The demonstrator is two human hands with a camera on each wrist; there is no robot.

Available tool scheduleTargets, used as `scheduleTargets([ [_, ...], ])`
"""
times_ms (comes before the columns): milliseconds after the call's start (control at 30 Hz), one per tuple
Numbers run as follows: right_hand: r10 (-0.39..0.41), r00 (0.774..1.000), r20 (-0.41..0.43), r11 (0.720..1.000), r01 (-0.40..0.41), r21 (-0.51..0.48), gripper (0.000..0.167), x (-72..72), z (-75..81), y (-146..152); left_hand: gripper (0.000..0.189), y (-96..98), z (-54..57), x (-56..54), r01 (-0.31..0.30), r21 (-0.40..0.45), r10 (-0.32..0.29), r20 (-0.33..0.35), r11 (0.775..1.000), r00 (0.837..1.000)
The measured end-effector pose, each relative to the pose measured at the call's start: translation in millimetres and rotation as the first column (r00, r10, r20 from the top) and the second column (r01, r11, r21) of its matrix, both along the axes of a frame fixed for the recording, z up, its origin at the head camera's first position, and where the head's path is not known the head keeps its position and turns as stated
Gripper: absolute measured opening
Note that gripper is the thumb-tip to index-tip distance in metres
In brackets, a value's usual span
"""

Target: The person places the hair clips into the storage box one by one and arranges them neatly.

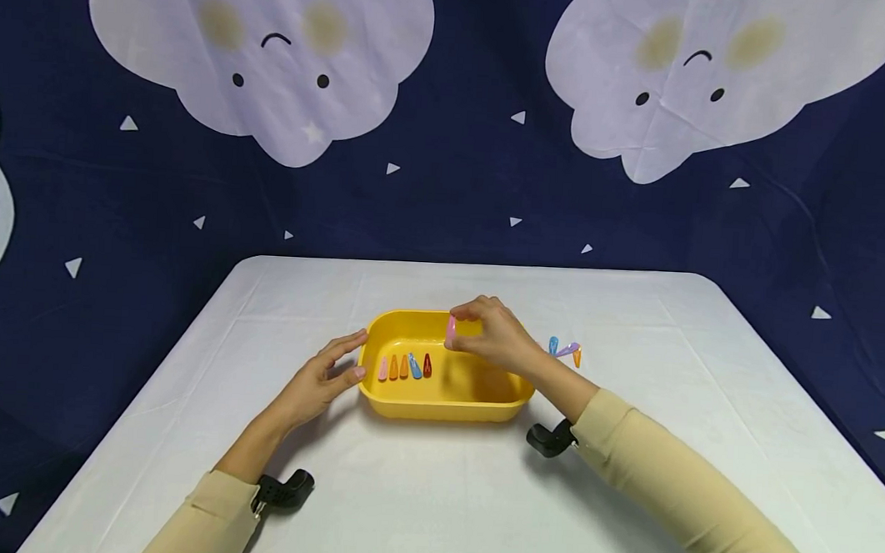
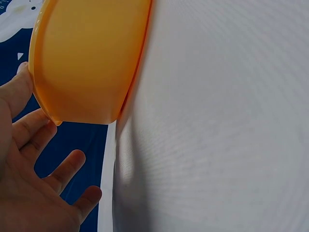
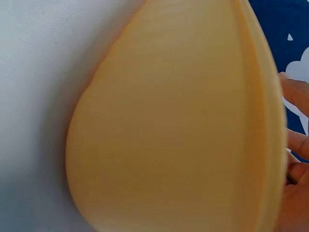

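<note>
Over the right half of a yellow plastic tub [image 1: 443, 411], my right hand [image 1: 495, 336] pinches a pink snap hair clip [image 1: 450, 331] upright between thumb and fingers. My left hand [image 1: 324, 380] rests its fingertips and thumb against the tub's left rim, the other fingers spread. Inside the tub, a row of hair clips lies on the left: a pink clip [image 1: 382, 369], two orange clips [image 1: 394, 367], a blue clip [image 1: 414, 366] and a dark red clip [image 1: 427, 365]. In the right wrist view, the tub wall [image 3: 169, 121] hides the clip.
Right of the tub, on the white tabletop [image 1: 431, 501], lie a blue clip [image 1: 553, 346], a purple clip [image 1: 568, 349] and an orange clip [image 1: 577, 359], partly behind my right forearm. A dark blue cloth [image 1: 446, 210] with clouds hangs behind the table.
</note>
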State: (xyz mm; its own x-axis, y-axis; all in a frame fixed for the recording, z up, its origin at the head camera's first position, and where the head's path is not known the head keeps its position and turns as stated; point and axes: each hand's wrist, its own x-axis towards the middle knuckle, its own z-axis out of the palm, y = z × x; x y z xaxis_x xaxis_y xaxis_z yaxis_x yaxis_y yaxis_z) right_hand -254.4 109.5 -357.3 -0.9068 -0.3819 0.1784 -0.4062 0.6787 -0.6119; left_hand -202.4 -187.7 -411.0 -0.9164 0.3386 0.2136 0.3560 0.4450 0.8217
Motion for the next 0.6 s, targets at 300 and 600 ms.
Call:
scheduleTargets([
  [300, -0.006, 0.999, 0.031, 0.999, 0.004, 0.046, 0.05, -2.5, -3.9, -11, 0.052, 0.3, -0.8, -1.0, -0.003, 0.004, 0.003, 0.005, 1.0, 1.0],
  [600, 0.015, 0.997, 0.071, 0.995, -0.022, 0.096, 0.051, -8.5, -7.8, -21, 0.053, 0.3, -0.6, -0.7, -0.006, -0.005, 0.006, 0.006, 1.0, 1.0],
])
